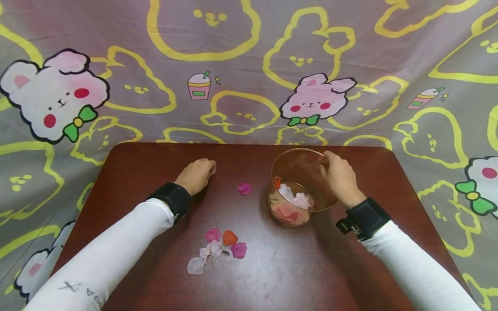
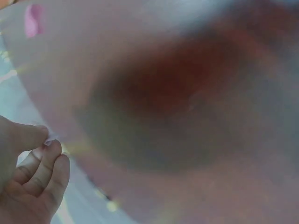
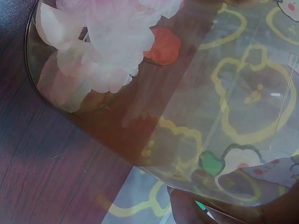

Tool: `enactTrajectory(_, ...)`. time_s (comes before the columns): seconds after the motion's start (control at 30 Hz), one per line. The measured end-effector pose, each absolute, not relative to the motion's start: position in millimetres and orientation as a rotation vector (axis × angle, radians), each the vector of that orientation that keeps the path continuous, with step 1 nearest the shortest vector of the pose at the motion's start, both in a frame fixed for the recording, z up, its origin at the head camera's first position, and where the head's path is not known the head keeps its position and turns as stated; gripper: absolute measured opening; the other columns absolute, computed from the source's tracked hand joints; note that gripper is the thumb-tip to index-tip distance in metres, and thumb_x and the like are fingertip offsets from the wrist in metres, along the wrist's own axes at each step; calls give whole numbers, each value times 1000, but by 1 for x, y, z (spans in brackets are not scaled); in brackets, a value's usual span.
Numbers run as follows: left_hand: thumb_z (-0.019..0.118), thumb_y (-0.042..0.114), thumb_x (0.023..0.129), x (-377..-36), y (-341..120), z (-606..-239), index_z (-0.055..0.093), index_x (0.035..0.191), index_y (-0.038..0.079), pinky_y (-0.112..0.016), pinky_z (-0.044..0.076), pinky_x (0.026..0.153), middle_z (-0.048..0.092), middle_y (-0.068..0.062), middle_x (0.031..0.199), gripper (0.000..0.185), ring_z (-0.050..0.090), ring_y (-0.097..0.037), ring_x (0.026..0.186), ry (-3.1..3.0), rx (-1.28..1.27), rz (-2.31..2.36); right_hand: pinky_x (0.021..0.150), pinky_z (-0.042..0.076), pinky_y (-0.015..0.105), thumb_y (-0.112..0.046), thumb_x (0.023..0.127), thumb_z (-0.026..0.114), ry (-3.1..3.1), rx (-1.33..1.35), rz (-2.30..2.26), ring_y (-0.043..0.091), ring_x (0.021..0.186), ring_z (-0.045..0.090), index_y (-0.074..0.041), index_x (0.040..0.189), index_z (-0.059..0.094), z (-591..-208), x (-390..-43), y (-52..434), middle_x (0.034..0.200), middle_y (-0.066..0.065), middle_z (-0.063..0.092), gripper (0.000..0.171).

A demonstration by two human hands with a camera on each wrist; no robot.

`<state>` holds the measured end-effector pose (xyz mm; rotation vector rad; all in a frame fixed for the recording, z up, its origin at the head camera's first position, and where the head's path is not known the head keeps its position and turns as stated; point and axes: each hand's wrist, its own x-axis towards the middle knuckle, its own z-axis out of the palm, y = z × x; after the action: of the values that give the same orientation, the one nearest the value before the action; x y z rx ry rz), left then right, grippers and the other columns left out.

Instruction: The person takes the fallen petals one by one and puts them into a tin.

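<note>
Left hand (image 1: 197,174): rests on the dark wooden table (image 1: 350,268), far left of centre, fingers curled under. The left wrist view shows thumb and fingertips (image 2: 44,161) pinched on a thin pale scrap; what the scrap is cannot be made out, most of that view being blurred.

Single pink petal (image 1: 244,188): lies flat on the table, alone, between the left hand and the bowl, touching neither.

Loose petals (image 1: 218,248): a small heap nearer the person, below and between the two hands, well apart from both. Pink, orange-red, magenta and whitish pieces overlap; their count is uncertain.

Clear glass bowl (image 1: 301,166): stands right of centre, tilted towards the person, with its base on the table. White, pink and red petals lie in its bottom (image 3: 112,51). Its far wall is hard to separate from the patterned cloth seen through the glass.

Right hand (image 1: 339,177): just right of the bowl, grasping its far right rim with fingers curled over the edge. In the right wrist view only the fingertips (image 3: 187,207) show, at the lower edge, through the glass.

Cartoon-rabbit cloth (image 1: 249,65): hangs behind and around the table.
</note>
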<state>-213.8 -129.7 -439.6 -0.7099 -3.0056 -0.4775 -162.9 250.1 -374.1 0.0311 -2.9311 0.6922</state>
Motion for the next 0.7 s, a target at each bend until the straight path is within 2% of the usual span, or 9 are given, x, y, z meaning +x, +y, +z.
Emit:
enactTrajectory(0.2, 59, -7, 92, -229, -118, -400, 62, 90, 0, -42, 52, 77, 64, -15, 89, 9, 62, -29, 87, -2976, -746, -478, 64, 49, 48, -7, 98, 59, -2931, 38, 690, 36, 80, 66, 0, 111, 64, -375, -163, 252, 100, 21, 72, 16)
enactTrajectory(0.33, 56, -6, 95, -240, -105, -371, 62, 90, 0, -42, 51, 77, 63, -14, 89, 10, 60, -29, 86, -2930, -765, -484, 61, 47, 44, -6, 97, 59, -2930, 35, 683, 34, 77, 64, -1, 109, 64, -376, -164, 252, 99, 20, 72, 14)
enactTrajectory(0.43, 53, -5, 97, -247, -93, -349, 62, 91, -1, -43, 51, 77, 62, -15, 88, 11, 59, -29, 86, -2880, -778, -510, 62, 47, 45, -6, 96, 60, -2926, 35, 686, 36, 78, 65, -2, 108, 64, -375, -164, 252, 98, 19, 72, 13)
enactTrajectory(0.57, 55, -1, 99, -247, -70, -324, 65, 99, -3, -43, 52, 84, 65, -17, 94, 10, 61, -30, 92, -2826, -825, -578, 64, 49, 50, -6, 97, 59, -2925, 45, 697, 39, 82, 67, -1, 109, 64, -374, -163, 252, 98, 21, 72, 14)
enactTrajectory(0.7, 59, 4, 100, -238, -43, -308, 67, 103, -2, -41, 53, 87, 67, -16, 97, 10, 63, -29, 94, -2771, -922, -608, 61, 49, 48, -5, 97, 59, -2922, 56, 691, 38, 78, 67, -2, 108, 64, -373, -164, 251, 97, 21, 72, 13)
